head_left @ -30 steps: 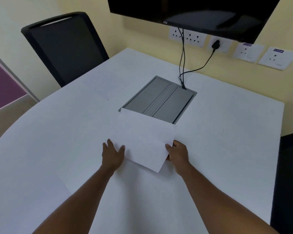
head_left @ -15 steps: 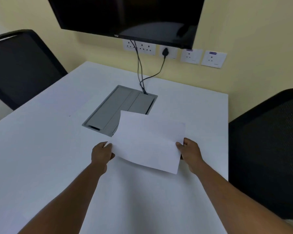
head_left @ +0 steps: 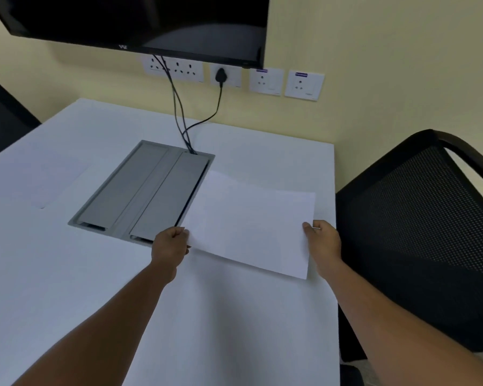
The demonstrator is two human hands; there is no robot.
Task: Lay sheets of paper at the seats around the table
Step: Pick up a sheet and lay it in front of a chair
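Note:
I hold one white sheet of paper [head_left: 251, 221] just above the white table [head_left: 67, 274], near its right edge. My left hand [head_left: 170, 246] pinches the sheet's near left corner. My right hand [head_left: 322, 239] grips its right edge with the thumb on top. The sheet hangs slightly wavy in front of the black mesh chair [head_left: 418, 232] on the right. Another white sheet [head_left: 37, 182] lies flat on the table at the far left, in front of a second black chair [head_left: 0, 118].
A grey cable box lid [head_left: 142, 190] is set into the table's middle, with black cables [head_left: 181, 112] running up to wall sockets [head_left: 229, 78]. A black screen [head_left: 140, 20] hangs on the yellow wall above. The table's right edge runs close to the mesh chair.
My view has swung to the right. Both hands have carried the sheet rightward, from in front of the cable box toward the table's right edge by the mesh chair.

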